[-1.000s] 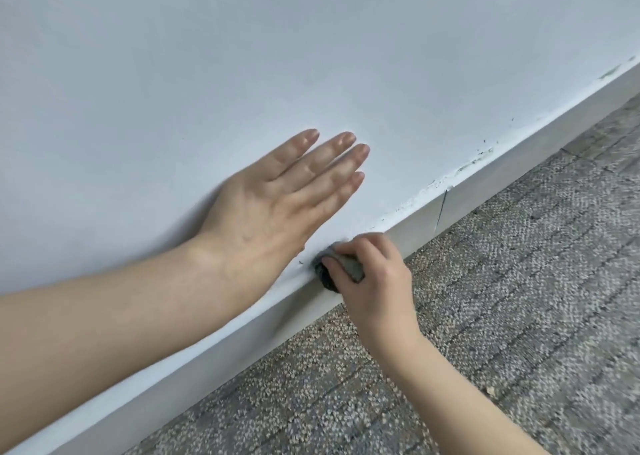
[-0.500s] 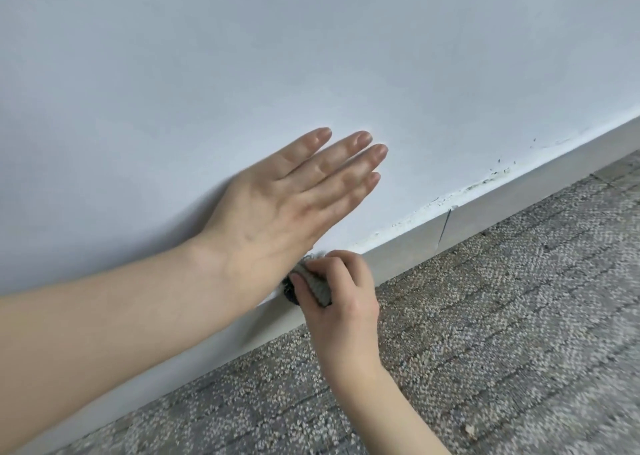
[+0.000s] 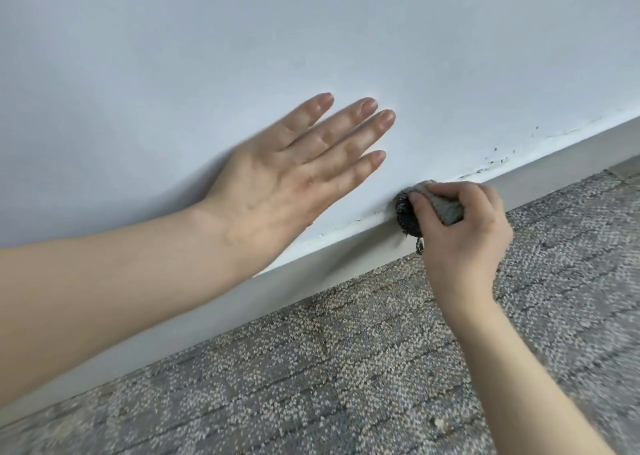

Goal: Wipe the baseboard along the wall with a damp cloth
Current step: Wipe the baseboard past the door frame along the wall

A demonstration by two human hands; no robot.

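Observation:
A pale grey baseboard [image 3: 298,281] runs diagonally from the lower left to the upper right, under the white wall [image 3: 242,56]. My right hand [image 3: 464,232] grips a bunched grey cloth [image 3: 440,205], whose dark end presses on the baseboard's top edge. My left hand [image 3: 294,180] lies flat on the wall with straight fingers, left of the cloth and just above the baseboard. Dark specks and chipped paint [image 3: 491,163] mark the seam to the right of the cloth.
Grey patterned carpet [image 3: 346,368] covers the floor below the baseboard, across the lower half of the view. A small light crumb [image 3: 439,422] lies on the carpet near my right forearm.
My right hand has slid the cloth to the right along the baseboard's top edge, away from my left hand. My left hand stays flat on the wall.

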